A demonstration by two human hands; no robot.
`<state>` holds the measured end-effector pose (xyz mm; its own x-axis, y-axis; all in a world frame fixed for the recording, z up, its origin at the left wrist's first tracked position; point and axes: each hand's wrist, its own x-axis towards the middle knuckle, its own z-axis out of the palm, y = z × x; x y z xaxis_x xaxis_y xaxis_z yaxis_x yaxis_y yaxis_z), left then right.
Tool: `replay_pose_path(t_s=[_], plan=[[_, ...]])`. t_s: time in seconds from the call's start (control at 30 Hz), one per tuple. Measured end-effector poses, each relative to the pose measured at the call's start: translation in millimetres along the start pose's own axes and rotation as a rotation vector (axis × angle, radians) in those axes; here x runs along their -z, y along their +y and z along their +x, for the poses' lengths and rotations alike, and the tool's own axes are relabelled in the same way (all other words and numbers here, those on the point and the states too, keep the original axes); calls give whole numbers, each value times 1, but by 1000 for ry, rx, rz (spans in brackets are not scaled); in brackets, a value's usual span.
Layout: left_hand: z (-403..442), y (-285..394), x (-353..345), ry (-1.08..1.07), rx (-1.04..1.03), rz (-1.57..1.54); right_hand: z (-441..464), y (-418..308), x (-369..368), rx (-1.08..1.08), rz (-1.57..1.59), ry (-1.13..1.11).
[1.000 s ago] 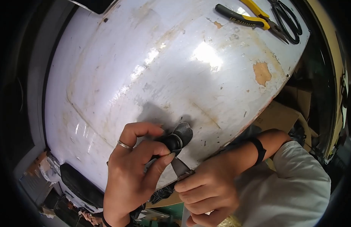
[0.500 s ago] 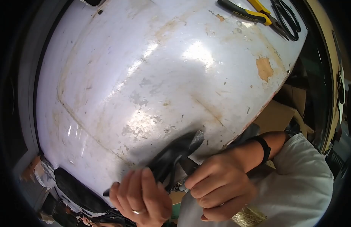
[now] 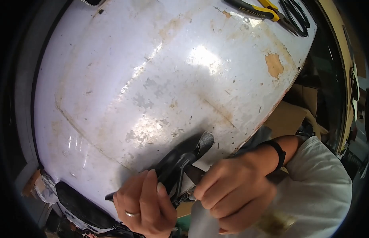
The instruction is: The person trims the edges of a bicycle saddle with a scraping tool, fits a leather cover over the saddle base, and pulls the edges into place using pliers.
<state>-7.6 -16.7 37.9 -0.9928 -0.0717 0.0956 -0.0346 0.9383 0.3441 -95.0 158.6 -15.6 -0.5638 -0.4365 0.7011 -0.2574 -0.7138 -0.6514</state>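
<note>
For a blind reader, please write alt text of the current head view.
The left hand holds a black item at the near edge of a worn white table; the right hand pinches a dark piece. Pliers lie at far right.

No word, label or number could be read with certainty. A short line of yellow lettering (image 3: 252,11) ran along the black grip (image 3: 237,5) of the black-and-yellow pliers (image 3: 275,16), which lay near the far edge of the white tabletop (image 3: 113,79). It stood upside down, its letters too small and blurred to make out a brand.
</note>
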Motion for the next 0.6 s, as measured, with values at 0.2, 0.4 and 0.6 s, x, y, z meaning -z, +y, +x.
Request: replay_pose_path(t_s=[0.2, 0.4, 0.6], plan=[[0, 0, 1, 8, -12, 25, 2, 5, 0, 191, -147, -45], [11, -10, 1, 3, -22, -77, -14, 12, -8, 187, -62, -43], [15, -8, -3, 98, -138, -50, -6, 21, -55, 452, -182, 669]])
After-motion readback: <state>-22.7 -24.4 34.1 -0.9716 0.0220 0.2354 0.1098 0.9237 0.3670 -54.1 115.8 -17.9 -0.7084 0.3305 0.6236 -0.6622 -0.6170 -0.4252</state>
